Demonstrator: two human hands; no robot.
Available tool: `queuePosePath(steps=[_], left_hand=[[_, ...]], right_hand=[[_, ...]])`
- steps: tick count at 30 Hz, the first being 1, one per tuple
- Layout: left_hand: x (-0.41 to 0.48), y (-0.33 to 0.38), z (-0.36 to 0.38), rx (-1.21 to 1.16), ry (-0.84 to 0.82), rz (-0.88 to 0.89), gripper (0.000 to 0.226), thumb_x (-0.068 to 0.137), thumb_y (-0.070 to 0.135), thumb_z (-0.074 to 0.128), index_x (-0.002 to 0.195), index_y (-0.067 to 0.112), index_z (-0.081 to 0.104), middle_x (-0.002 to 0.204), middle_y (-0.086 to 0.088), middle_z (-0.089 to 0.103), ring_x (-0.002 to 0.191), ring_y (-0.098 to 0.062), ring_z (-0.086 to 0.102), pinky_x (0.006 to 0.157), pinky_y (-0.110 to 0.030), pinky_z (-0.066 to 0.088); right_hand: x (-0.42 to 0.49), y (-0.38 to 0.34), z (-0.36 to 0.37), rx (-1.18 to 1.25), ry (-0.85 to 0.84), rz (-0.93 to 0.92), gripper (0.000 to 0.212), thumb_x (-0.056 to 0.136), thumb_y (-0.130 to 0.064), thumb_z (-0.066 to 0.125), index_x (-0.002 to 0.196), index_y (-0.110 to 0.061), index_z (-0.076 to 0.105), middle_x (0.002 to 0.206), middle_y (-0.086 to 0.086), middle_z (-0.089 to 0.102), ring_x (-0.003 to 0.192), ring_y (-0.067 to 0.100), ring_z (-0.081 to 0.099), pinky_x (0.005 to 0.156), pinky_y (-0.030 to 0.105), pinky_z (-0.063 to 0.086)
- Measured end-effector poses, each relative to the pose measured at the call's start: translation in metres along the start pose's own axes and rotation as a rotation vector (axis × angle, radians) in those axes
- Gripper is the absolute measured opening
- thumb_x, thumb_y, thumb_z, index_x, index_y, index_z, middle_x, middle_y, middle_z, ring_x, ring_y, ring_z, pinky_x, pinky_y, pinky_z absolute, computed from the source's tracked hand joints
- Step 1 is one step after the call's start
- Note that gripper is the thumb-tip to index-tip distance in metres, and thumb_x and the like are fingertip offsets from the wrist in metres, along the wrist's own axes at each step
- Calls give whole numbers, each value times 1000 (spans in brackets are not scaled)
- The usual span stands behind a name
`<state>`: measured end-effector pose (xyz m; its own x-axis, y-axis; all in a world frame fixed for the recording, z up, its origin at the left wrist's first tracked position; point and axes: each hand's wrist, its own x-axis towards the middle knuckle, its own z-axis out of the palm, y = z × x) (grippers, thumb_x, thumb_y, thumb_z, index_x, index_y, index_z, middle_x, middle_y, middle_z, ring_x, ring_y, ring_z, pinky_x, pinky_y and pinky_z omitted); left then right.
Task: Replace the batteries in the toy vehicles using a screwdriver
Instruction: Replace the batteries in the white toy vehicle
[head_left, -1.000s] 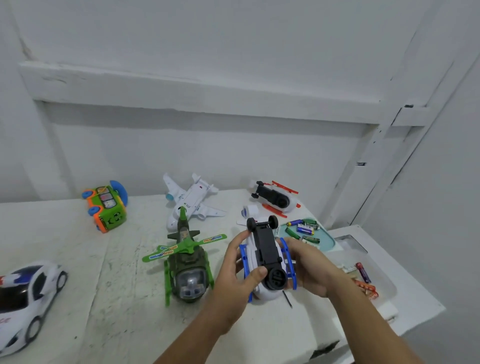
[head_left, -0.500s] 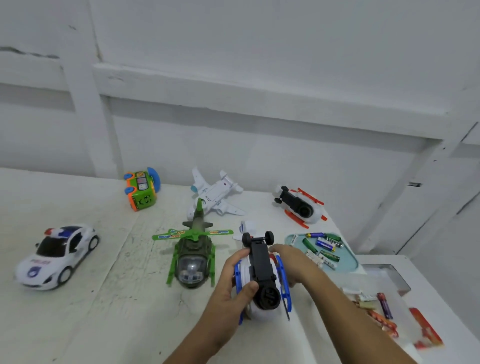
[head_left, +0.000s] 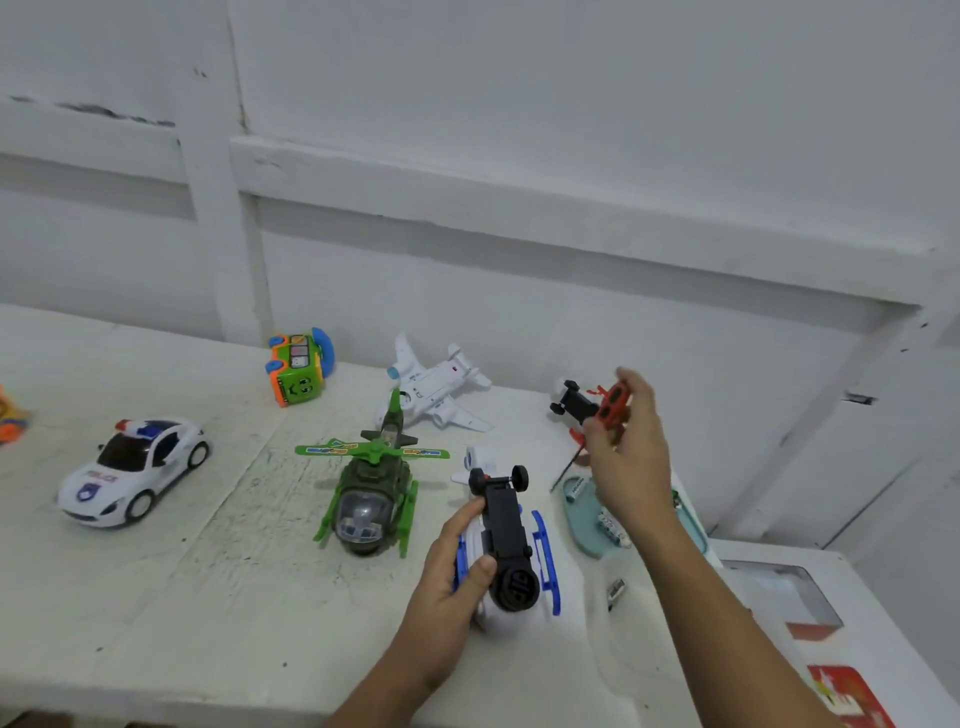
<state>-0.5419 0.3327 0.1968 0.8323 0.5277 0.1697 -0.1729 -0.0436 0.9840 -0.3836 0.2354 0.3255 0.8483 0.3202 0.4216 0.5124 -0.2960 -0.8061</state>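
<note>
Broadly, the white table (head_left: 156, 597) carries several toys. The one being worked on, a blue-and-white helicopter (head_left: 506, 525), lies belly-up near the front edge, with its long axis running away from the person and its wheels at the far end. The left hand (head_left: 447, 587) grips its near left flank, thumb on the black underside. The right hand (head_left: 631, 462) is raised beyond and to the right of it, above the teal tray (head_left: 584, 525). It pinches what seems to be a red-handled screwdriver (head_left: 614, 401), with the thin shaft angled down-left toward the toy. The tip would likely have to travel that way.
</note>
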Motion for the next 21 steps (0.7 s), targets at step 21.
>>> queuePosePath(steps=[21], left_hand=[[0, -6, 8, 105, 116, 63, 50, 85, 50, 58, 134, 47, 49, 144, 11, 51, 135, -14, 45, 112, -47, 37]], right_hand=[[-34, -6, 10, 398, -24, -82, 54, 98, -11, 54, 135, -45, 34, 97, -6, 61, 88, 12, 65, 81, 48, 58]])
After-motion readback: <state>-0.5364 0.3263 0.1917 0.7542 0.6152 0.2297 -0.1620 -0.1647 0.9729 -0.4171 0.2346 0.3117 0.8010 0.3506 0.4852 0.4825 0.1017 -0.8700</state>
